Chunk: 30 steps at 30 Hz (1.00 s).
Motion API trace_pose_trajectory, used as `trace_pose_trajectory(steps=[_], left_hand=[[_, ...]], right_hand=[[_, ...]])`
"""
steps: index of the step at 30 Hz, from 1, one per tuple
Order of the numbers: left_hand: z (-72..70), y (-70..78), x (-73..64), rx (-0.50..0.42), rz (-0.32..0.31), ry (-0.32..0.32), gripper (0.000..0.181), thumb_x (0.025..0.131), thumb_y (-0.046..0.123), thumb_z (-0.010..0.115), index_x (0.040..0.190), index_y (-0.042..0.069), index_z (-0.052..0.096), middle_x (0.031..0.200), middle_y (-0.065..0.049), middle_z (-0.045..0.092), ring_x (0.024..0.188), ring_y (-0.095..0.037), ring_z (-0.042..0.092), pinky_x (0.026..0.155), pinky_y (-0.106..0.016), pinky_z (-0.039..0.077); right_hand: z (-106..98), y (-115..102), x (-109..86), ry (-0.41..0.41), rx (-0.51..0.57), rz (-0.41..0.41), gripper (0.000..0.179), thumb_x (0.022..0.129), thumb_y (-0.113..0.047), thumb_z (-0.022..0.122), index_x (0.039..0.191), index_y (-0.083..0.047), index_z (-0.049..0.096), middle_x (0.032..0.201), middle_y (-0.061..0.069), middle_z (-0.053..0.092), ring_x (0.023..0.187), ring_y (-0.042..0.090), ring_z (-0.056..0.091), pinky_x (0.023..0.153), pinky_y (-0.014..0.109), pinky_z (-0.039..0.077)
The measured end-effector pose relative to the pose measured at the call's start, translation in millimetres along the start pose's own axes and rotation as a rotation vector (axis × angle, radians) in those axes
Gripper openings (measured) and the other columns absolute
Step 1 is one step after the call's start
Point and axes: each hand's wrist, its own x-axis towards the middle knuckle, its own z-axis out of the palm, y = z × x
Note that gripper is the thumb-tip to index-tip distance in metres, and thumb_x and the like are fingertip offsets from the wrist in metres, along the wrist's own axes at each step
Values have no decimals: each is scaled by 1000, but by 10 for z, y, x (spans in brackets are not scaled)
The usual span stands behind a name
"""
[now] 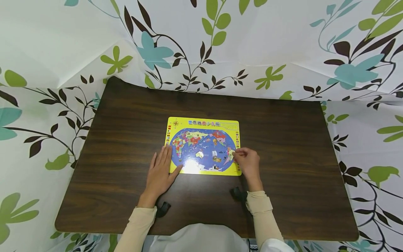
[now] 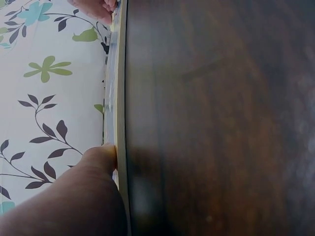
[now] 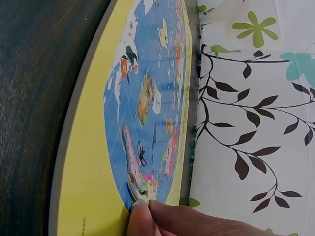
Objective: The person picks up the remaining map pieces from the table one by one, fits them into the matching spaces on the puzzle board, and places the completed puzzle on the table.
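Note:
A world map puzzle board [image 1: 207, 145] with a yellow border and a blue oval sea lies on the dark wooden table. My left hand [image 1: 160, 176] rests along its lower left, fingers straight on the left border and thumb on the front border. At the map's right side my right hand [image 1: 248, 163] pinches a small pale puzzle piece [image 3: 145, 191] between thumb and forefinger. That piece is tilted, one edge raised, at the end of a long pink raised piece [image 3: 132, 155]. The fingertips partly cover it.
The brown table [image 1: 283, 147] extends on all sides of the board. A leaf-patterned cloth [image 1: 220, 45] hangs behind and beside it. Dark wrist-worn devices [image 1: 163, 209] sit near both wrists, close over the tabletop.

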Motion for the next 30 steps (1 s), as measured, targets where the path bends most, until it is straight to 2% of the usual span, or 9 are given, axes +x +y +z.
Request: trace_pose_trajectory(steps=[5,16,23,30], left_hand=[[4,4,-3,-3,8,21,88,103,52,54,165,4,17,173,-12,12,160,-29,7,127,-51,-2],[-17,13,-8,1,-7,-13,87,104,54,52,166,6,13,174,-10,8,160,-25,3,128,-49,-4],[-13,10,-8,6,-12,-27,87,104,55,50,166,7,12,174,-9,7,160,-24,1,128,-47,-6],[1,-2,-1,13,-18,-33,88,104,56,49,166,8,11,174,-8,5,160,-22,0,127,-47,-7]], right_hand=[[14,0,-4,9,5,-4,23,94,-9,78,108,8,73,93,21,73,72,22,73,62,19,59],[31,5,-50,22,-16,-52,21,92,-6,78,106,9,73,92,20,72,74,25,72,62,19,59],[32,-2,-101,41,-125,-68,25,92,-12,79,109,5,74,96,19,72,78,27,64,63,21,51],[42,4,-106,20,-148,-70,24,92,-8,79,110,6,74,98,19,73,79,27,63,61,19,48]])
